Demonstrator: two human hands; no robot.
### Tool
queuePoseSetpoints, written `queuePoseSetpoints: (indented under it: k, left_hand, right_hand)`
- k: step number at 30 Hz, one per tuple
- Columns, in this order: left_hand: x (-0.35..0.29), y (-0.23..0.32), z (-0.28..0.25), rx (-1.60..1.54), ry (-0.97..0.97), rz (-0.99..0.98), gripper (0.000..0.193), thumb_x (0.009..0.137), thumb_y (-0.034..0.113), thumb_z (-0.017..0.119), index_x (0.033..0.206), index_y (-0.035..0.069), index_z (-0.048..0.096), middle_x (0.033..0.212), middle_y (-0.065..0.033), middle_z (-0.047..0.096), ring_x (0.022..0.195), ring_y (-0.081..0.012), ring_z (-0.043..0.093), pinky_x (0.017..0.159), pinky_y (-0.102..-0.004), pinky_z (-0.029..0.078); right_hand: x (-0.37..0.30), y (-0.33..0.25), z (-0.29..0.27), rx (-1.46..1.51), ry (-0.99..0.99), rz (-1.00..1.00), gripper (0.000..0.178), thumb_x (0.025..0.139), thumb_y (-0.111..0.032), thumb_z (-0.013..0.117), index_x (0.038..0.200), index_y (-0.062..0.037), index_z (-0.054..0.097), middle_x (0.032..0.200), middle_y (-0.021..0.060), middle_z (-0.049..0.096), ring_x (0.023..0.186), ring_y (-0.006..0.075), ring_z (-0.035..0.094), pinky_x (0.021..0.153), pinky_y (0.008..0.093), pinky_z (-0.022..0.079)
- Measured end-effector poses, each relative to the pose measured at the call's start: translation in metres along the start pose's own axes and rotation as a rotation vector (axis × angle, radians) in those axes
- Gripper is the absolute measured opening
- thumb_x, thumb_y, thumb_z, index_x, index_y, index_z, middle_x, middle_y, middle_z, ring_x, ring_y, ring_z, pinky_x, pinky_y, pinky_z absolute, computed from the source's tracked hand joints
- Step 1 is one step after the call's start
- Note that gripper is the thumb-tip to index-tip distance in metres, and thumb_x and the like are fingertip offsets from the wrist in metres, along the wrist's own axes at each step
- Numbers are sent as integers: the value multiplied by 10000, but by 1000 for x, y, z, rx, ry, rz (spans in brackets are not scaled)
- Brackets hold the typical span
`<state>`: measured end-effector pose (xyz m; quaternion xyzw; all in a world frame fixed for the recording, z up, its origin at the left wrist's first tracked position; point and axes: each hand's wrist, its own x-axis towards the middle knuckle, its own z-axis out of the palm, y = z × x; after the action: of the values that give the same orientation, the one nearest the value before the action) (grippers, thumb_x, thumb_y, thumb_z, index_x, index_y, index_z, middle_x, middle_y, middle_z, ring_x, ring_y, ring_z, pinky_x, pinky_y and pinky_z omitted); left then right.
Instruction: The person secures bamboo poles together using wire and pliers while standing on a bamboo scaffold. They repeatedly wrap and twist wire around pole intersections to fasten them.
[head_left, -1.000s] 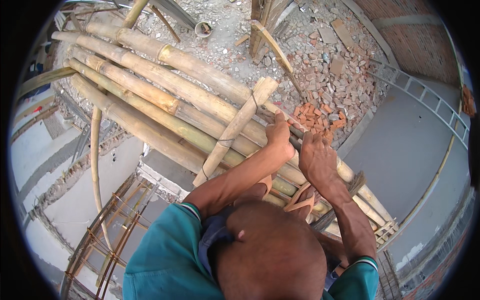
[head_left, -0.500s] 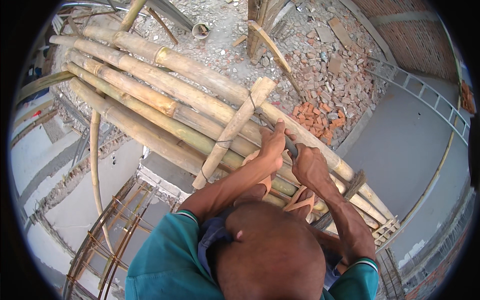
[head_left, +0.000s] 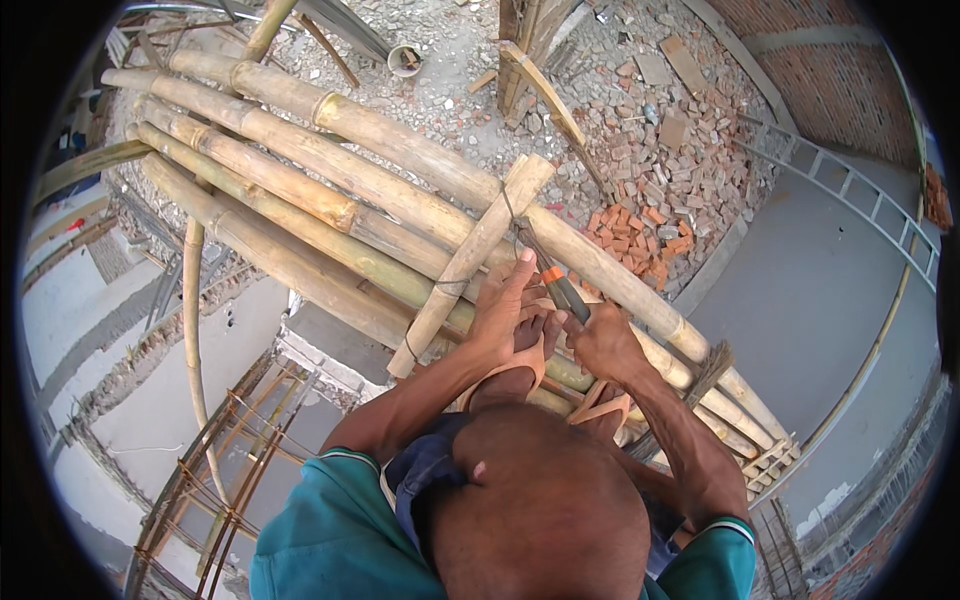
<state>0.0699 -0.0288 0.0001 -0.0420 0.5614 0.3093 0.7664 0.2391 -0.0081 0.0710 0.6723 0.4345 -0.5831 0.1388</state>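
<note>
Several long bamboo poles (head_left: 330, 200) lie side by side as a platform high above the ground. A short bamboo crosspiece (head_left: 470, 260) lies over them, tied with thin wire (head_left: 508, 212). My left hand (head_left: 503, 312) rests flat on the poles beside the crosspiece, fingers stretched out and holding nothing. My right hand (head_left: 603, 345) grips pliers (head_left: 553, 282) with dark and orange handles; their jaws point up at the wire tie. Two feet in orange sandals (head_left: 527, 360) stand on the poles just below my hands.
Broken bricks and rubble (head_left: 650, 190) cover the ground far below. A brick wall (head_left: 830, 70) rises at the upper right, with a metal ladder frame (head_left: 850, 195) beside a grey slab. Rusty rebar cages (head_left: 220, 470) stand at the lower left. The platform's open edges drop away on both sides.
Both hands have shifted down and left along the poles toward the crosspiece. The pliers have come into view in my right hand, pointing at the wire tie.
</note>
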Motion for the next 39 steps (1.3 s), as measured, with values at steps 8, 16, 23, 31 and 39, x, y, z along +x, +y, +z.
queuePoseSetpoints:
  k: [8,16,23,31,39]
  left_hand:
    - [5,0,-10,57,27,7,689,969,570,673,1303,8,455,1154,-155,530,1106,-271,595,852,-407,562]
    - [2,5,-13,64,61,-20,656,980,544,671,1328,30,458,1196,-169,577,1104,-258,617,872,-376,568]
    - [22,-7,-13,-204,-290,-108,588,975,535,680,1320,84,528,1177,-103,644,1116,-236,634,936,-416,557]
    - [54,-14,9,-626,-420,-173,311,1023,436,647,942,142,586,798,-13,613,669,-183,586,644,-391,517]
    - [56,-11,42,-605,-115,-88,352,1053,434,597,904,137,483,672,34,446,573,-155,472,593,-402,503]
  right_hand:
    - [5,6,-6,172,-88,52,505,1026,-354,620,804,93,697,604,161,643,533,238,651,580,413,531]
    - [6,11,-5,482,-198,37,424,1063,-294,594,829,50,672,669,82,609,516,169,556,474,343,467]
    - [1,14,14,937,-352,124,322,1055,-298,615,1030,23,630,749,67,606,572,187,587,479,339,492]
    - [0,12,21,817,-345,55,368,983,-324,715,1096,16,628,776,84,629,600,220,614,538,379,529]
    - [-32,-9,34,-557,594,-394,639,828,-168,773,1341,46,457,1048,241,648,889,441,693,748,524,569]
